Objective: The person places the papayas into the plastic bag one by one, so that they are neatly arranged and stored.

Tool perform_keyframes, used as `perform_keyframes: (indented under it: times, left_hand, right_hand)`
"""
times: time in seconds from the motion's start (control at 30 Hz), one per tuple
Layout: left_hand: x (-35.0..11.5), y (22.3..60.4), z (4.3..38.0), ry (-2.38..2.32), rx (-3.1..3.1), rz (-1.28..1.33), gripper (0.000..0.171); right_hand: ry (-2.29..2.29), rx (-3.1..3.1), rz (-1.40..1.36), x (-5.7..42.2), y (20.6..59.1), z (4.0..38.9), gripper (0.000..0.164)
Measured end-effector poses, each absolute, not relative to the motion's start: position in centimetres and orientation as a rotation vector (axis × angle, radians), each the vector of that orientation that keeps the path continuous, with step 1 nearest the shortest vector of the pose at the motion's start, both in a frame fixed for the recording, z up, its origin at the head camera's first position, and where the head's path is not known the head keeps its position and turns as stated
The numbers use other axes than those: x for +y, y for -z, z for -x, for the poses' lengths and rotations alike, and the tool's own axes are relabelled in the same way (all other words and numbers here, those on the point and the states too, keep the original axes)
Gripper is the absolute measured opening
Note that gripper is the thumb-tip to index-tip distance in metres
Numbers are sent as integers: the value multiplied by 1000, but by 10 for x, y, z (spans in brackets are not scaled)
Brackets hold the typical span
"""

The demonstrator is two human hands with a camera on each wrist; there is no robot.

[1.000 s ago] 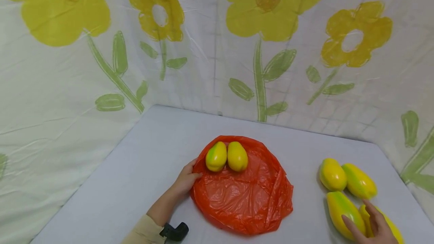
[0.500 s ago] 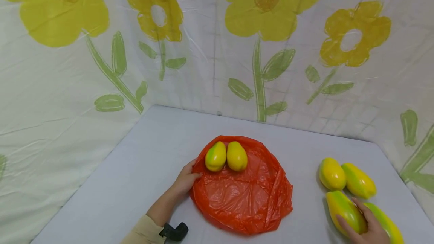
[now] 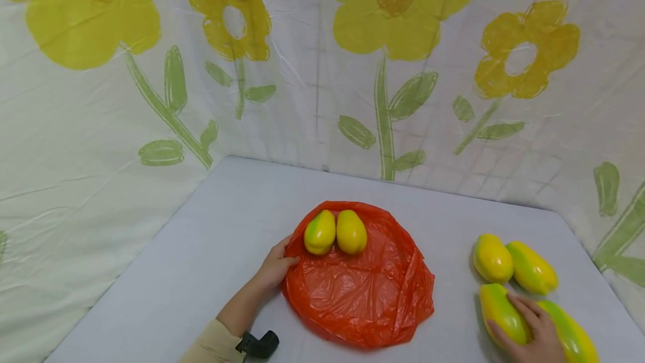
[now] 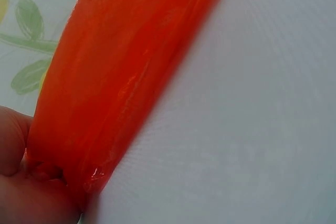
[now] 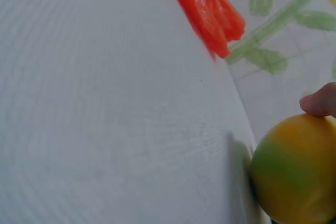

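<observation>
3 fruits (image 3: 532, 268) lie near right grip (image 3: 537, 330) pinching 4th fruit (image 3: 498, 307); left grip (image 3: 275, 265) pinches bag (image 3: 355, 293).

We see a pale, flat table (image 3: 227, 212) bearing a red plastic bag (image 3: 358, 296); to its right we find two yellow-green fruits (image 3: 494, 258) side by side, another fruit (image 3: 569, 332) nearer us.

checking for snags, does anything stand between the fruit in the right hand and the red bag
Nothing visible does: in the head view, only tabletop shows between the held fruit in the right hand and the red bag.
</observation>
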State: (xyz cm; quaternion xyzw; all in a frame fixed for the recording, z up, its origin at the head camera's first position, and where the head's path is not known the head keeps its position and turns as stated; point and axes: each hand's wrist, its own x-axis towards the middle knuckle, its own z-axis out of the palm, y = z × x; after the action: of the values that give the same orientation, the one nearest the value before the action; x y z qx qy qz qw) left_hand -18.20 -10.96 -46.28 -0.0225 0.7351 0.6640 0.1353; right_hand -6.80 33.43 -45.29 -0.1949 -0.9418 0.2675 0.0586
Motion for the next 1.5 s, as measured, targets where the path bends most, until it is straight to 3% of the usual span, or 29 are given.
perform_keyframes:
  times: [0.13, 0.27, 0.57, 1.03, 1.5]
  left_hand:
    - [-110, 461, 180, -1917, 2141, 68, 57]
    - [-110, 461, 180, -1908, 2145, 67, 57]
    - [-110, 461, 180, -1915, 2140, 63, 57]
    - [-110, 461, 181, -1921, 2141, 55, 57]
    - [-110, 461, 181, -1929, 2137, 50, 56]
  right_hand:
    - [-858, -2807, 703, 330, 453, 68, 85]
    - [-924, -2910, 862, 325, 448, 72, 100]
    - [-1339, -2956, 949, 321, 451, 75, 115]
    - [-1426, -2908, 1028, 321, 452, 76, 120]
    - [-1517, -2787, 1046, 317, 449, 74, 113]
